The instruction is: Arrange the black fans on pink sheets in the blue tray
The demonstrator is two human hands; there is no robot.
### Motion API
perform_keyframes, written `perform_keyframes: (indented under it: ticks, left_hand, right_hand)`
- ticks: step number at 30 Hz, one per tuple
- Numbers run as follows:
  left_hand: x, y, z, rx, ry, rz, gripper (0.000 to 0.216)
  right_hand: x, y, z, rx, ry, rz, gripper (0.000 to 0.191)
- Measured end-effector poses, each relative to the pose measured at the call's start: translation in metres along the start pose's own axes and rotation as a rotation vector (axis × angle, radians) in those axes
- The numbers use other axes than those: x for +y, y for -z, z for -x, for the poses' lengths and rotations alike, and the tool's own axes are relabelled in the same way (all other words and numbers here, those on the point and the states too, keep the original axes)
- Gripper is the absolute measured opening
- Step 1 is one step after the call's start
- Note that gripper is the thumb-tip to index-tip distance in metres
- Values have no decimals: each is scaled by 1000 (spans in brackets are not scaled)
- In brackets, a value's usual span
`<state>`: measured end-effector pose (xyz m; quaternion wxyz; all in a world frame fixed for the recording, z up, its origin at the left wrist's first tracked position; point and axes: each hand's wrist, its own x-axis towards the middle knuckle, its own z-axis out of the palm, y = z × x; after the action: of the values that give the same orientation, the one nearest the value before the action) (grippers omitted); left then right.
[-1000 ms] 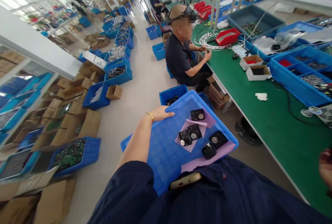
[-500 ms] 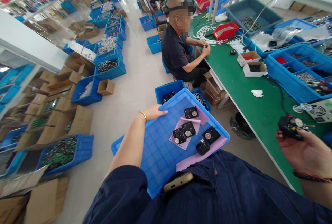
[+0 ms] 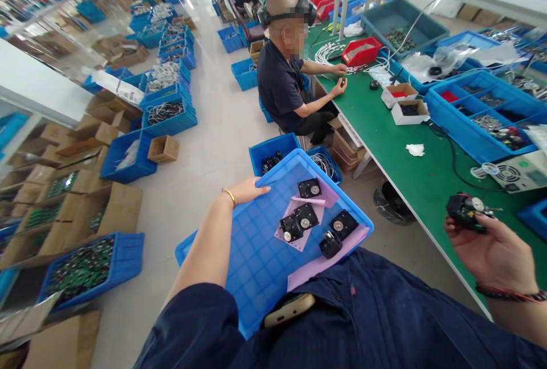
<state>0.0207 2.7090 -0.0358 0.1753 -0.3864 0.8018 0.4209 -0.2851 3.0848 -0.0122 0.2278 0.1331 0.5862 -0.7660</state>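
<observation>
Right hand: my fingers pinch the blocky black plastic assembly, lying crosswise above the green bench.
Left hand: my fingers clamp the blue plastic tray at its rim.
Assembly: right of tray, apart.

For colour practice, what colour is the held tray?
The tray is blue, clearest in the head view.

Left hand grips the tray, left forearm stretched forward; right hand, curled closed, sits right of it.
</observation>
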Motion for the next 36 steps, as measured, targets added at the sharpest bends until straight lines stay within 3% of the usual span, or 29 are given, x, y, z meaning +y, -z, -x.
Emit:
perform_keyframes:
  ticks: [7, 17, 19, 21, 24, 26, 29, 32, 36]
  left_hand:
    - [-7, -4, -5, -13, 36, 13, 60]
    - [-12, -12, -7, -28, 23, -8, 50]
    - [-12, -12, -4, -19, 16, -15, 51]
    - [-11, -12, -3, -11, 11, -39, 50]
    - [-7, -12, -3, -13, 5, -75, 48]
    - [-3, -12, -4, -19, 9, -86, 47]
    - [-1, -13, -5, -16, 24, -95, 45]
    - [-4, -14, -4, -12, 22, -86, 44]
    - [-11, -15, -4, -18, 49, -48, 45]
  right_hand:
    - [13, 0, 7, -176, -28, 37, 37]
    - [13, -12, 17, -346, -116, 264, 46]
    - [17, -16, 22, -492, -131, 342, 43]
    - [25, -26, 31, -739, -122, 454, 39]
    - [45, -54, 49, -1145, -60, 710, 34]
    - [62, -77, 59, -1321, -7, 867, 33]
    - [87, -105, 68, -1403, 34, 1062, 37]
    - [103, -121, 72, -1384, 53, 1230, 36]
    - [122, -133, 78, -1412, -1, 1211, 31]
